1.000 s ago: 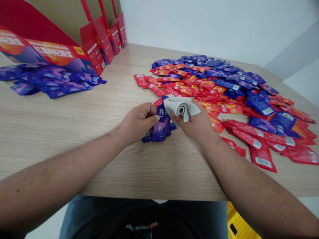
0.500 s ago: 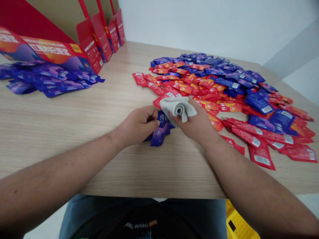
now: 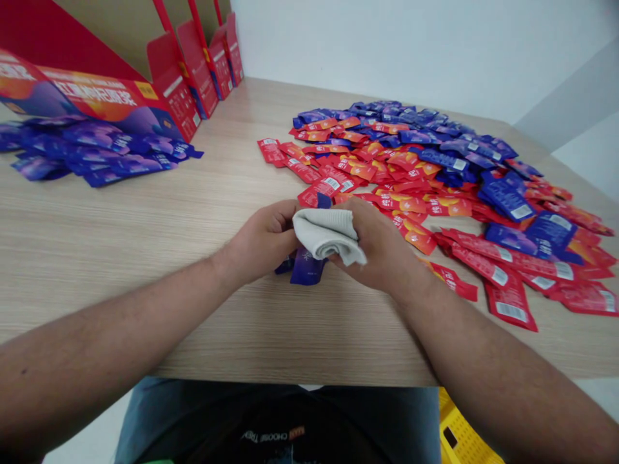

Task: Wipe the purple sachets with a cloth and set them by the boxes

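Observation:
A folded pale grey cloth (image 3: 323, 231) is gripped in my right hand (image 3: 380, 245) and lies over the middle of a purple-blue sachet (image 3: 308, 269). My left hand (image 3: 269, 240) pinches that sachet along its left side; the thumb and finger are partly behind the cloth. The sachet's top end and its lower end show past the cloth. Under it, another dark blue packet peeks out at the left, mostly hidden. Close beyond my right hand lie red and orange sachets (image 3: 413, 233).
Blue sachets (image 3: 505, 196) and red ones spread in a large heap across the right and back. At the left, a pile of purple-blue sachets (image 3: 113, 154) rests before open red boxes (image 3: 97, 96). A yellow plastic object (image 3: 467, 432) is below the table's front edge.
My right hand and the cloth have moved down and left over the sachet, covering its printed middle. My left hand keeps its hold, almost in the same place.

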`<state>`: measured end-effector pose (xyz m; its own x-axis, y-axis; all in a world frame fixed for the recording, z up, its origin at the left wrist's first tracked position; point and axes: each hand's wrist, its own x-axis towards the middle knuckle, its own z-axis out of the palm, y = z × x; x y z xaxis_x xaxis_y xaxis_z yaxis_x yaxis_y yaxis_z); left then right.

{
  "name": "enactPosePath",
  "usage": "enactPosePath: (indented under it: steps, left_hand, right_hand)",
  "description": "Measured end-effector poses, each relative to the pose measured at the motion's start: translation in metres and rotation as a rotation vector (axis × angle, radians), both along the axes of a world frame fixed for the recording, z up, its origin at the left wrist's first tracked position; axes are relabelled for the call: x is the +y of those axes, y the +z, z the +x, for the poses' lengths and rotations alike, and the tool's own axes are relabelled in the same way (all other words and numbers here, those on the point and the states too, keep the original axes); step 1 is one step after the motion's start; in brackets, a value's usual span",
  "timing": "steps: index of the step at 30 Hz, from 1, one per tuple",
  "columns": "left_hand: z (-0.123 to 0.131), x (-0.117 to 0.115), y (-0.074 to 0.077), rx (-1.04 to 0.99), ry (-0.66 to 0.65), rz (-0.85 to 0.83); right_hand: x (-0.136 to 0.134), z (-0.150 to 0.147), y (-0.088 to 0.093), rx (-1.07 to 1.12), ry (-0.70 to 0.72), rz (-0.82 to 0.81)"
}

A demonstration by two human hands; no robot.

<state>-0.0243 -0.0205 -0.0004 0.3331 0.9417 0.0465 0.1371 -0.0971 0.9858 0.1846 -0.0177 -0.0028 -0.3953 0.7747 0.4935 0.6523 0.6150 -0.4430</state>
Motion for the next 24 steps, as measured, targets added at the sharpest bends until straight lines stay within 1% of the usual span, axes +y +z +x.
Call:
enactPosePath:
  steps: [2,4,5,8,9,10,13,14,15,17,18,19,22,23,24]
  left_hand:
    - [0.002,0.0,-0.001,-0.091,0.014,-0.091]
    - [0.004,0.001,-0.001,-0.167,0.064,-0.177]
    - [0.004,0.001,-0.001,-0.195,0.094,-0.205]
    - [0.004,0.004,-0.001,-0.216,0.167,-0.199]
    - [0.004,0.004,0.0,-0.215,0.186,-0.184]
    - [0.003,0.005,0.0,-0.218,0.202,-0.177]
    - [0.004,0.007,0.002,-0.266,0.228,-0.197]
    - [0.004,0.007,0.003,-0.282,0.24,-0.202]
    - [0.004,0.007,0.003,-0.287,0.254,-0.202]
    - [0.005,0.006,0.004,-0.283,0.275,-0.183]
    - [0.005,0.005,0.005,-0.283,0.278,-0.174]
    - [0.005,0.005,0.005,-0.288,0.275,-0.168]
    - [0.005,0.005,0.005,-0.325,0.274,-0.157]
    - [0.004,0.005,0.005,-0.33,0.28,-0.16]
    - [0.004,0.006,0.005,-0.33,0.287,-0.166]
  right_hand:
    - [-0.001,-0.001,0.0,-0.012,-0.026,0.003]
    - [-0.001,-0.003,-0.001,-0.006,-0.075,0.017]
    - [-0.002,-0.004,0.0,-0.016,-0.052,0.007]
    - [-0.007,-0.008,0.0,-0.123,0.181,-0.071]
    - [-0.008,-0.01,-0.001,-0.15,0.22,-0.082]
    - [-0.009,-0.01,-0.001,-0.156,0.211,-0.072]
    - [-0.01,-0.012,-0.003,-0.073,0.021,0.019]
    - [-0.01,-0.012,-0.003,-0.062,0.009,0.027]
    - [-0.011,-0.013,-0.003,-0.081,0.043,0.01]
    - [-0.012,-0.013,-0.002,-0.161,0.167,-0.059]
    - [-0.013,-0.013,-0.001,-0.187,0.203,-0.08]
    - [-0.013,-0.013,-0.001,-0.188,0.194,-0.078]
    - [-0.011,-0.012,-0.001,-0.083,0.028,0.008]
    - [-0.011,-0.012,-0.001,-0.069,0.027,0.012]
    - [-0.012,-0.013,-0.001,-0.086,0.073,-0.011]
